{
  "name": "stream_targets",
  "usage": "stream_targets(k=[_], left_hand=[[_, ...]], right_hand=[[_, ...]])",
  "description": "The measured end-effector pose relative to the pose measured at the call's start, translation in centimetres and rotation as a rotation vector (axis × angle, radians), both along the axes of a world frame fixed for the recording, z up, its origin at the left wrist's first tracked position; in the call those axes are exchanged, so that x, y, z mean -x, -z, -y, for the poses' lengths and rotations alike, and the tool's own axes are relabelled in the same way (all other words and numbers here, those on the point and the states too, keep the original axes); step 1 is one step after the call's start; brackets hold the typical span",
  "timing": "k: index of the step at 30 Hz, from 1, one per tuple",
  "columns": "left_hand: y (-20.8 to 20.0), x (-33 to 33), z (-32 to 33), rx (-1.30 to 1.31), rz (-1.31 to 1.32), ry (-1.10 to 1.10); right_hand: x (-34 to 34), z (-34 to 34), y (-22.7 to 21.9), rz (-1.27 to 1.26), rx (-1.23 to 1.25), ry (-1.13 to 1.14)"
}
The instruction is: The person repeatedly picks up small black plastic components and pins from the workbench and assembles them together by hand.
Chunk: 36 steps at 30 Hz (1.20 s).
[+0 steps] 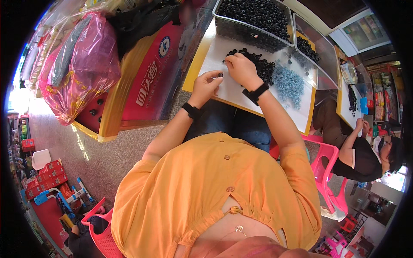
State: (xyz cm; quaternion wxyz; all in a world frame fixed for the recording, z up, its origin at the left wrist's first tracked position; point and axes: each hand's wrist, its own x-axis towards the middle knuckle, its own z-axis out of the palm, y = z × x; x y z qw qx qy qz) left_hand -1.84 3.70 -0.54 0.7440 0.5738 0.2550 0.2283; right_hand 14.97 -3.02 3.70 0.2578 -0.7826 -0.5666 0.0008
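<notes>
At the near edge of the white table [215,60], my left hand [205,87] pinches a small black round part [220,75] between thumb and fingertips. Close by on its right, my right hand [241,69] is closed in a pinch too. A tiny dark bit shows at its fingertips, too small to name. Just beyond the right hand lies a loose pile of black ring-like parts [263,68]. Touching that pile on the right is a heap of small clear-blue pieces [288,86]. I wear a dark band on each wrist.
A clear bin [251,42] full of black parts stands at the table's far side, with a second clear bin [322,64] to its right. At left is a red box-like table [148,77] bearing a pink plastic bag [92,64]. Another person [361,155] works at right beside a pink chair [325,165].
</notes>
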Motion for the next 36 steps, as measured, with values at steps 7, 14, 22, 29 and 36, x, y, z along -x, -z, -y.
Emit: stream_targets(k=[7, 14, 22, 29, 36], left_hand=[[-0.7, 0.3, -0.1, 0.141, 0.134, 0.007], [-0.3, 0.4, -0.1, 0.174, 0.12, 0.053], [-1.0, -0.3, 1.7, 0.089, 0.048, 0.171], [-2.2, -1.5, 4.1, 0.081, 0.056, 0.226], [-1.8, -1.0, 4.3, 0.032, 0.045, 0.237]], right_hand=[[-0.7, -1.7, 0.6, 0.246, 0.187, -0.029], [1.5, 6.3, -1.2, -0.251, 0.092, -0.029], [1.7, 14.6, 0.0, -0.221, 0.055, 0.231], [-0.9, 16.1, 2.1, -0.23, -0.063, 0.223], [-4.6, 17.1, 2.3, -0.161, -0.057, 0.394]])
